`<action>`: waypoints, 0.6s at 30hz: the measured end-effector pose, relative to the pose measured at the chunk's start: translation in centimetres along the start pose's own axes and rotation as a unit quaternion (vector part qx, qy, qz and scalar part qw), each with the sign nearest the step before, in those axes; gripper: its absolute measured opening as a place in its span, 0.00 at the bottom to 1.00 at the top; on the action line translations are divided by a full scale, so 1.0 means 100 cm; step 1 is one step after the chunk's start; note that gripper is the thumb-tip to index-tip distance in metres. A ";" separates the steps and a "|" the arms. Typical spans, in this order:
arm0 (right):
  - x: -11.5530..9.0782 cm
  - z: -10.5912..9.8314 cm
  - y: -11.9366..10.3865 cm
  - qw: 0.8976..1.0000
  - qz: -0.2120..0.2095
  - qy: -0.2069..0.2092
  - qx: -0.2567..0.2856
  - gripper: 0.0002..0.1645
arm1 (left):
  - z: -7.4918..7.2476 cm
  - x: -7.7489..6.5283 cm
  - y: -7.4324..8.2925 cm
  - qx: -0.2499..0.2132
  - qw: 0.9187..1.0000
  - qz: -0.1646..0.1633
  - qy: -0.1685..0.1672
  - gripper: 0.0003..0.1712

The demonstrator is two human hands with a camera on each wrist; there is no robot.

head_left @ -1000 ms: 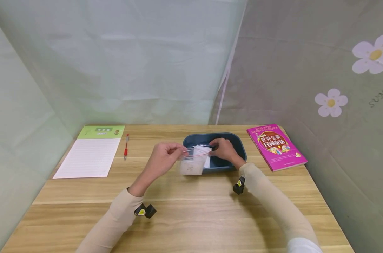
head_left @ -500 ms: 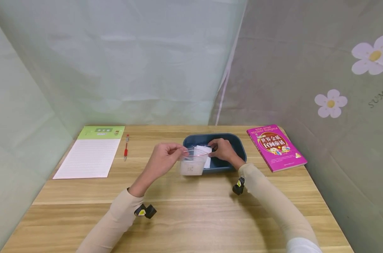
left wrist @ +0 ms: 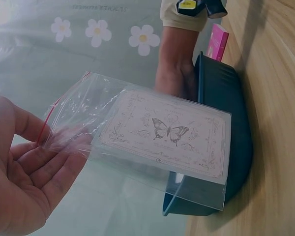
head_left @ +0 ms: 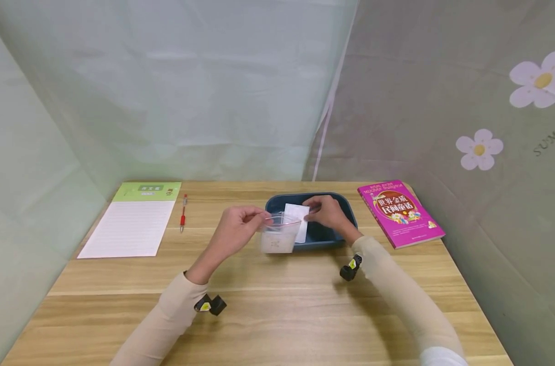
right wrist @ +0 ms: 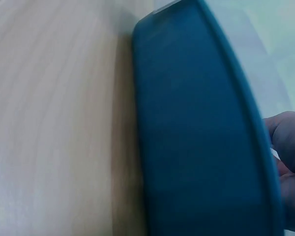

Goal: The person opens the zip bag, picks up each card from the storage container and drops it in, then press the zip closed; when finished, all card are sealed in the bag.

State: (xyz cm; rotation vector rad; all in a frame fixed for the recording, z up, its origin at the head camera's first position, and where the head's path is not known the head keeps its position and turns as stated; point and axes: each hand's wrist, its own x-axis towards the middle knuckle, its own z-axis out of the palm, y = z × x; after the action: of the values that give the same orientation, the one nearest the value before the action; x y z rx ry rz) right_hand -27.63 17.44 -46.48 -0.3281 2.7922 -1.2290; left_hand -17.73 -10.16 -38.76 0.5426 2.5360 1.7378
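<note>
My left hand pinches the top edge of a clear zip-lock bag with a red seal line. Inside the bag lies a white card printed with a butterfly and an ornate border. The bag hangs in front of a dark blue plastic basket. Over the basket my right hand pinches the right edge of a white paper piece, partly hidden behind the bag. In the right wrist view the basket wall covers most of that hand.
A lined writing pad with a green header and a red pen lie on the left of the wooden table. A pink book lies right of the basket. Fabric walls enclose the table.
My right hand has shifted slightly up and right, and the white paper piece has risen and straightened with it. My left hand and the bag have stayed nearly still.
</note>
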 end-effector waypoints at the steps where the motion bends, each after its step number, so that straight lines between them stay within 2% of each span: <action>1: -0.001 -0.002 -0.001 1.000 -0.008 0.003 0.001 0.20 | 0.000 0.000 -0.001 0.000 1.000 0.000 0.000 0.13; 6: -0.007 -0.009 -0.006 0.999 -0.036 0.008 0.025 0.16 | 0.000 0.000 -0.001 0.003 1.000 0.000 0.004 0.12; 18: -0.028 -0.034 -0.038 0.995 -0.051 0.034 0.074 0.15 | 0.001 -0.001 0.001 0.008 1.000 -0.002 0.005 0.12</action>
State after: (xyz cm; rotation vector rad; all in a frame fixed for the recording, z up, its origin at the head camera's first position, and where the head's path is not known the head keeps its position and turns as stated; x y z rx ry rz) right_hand -24.76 18.03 -41.42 -0.4295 2.7496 -1.4879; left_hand -17.57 -10.12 -38.71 0.5319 2.5583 1.7242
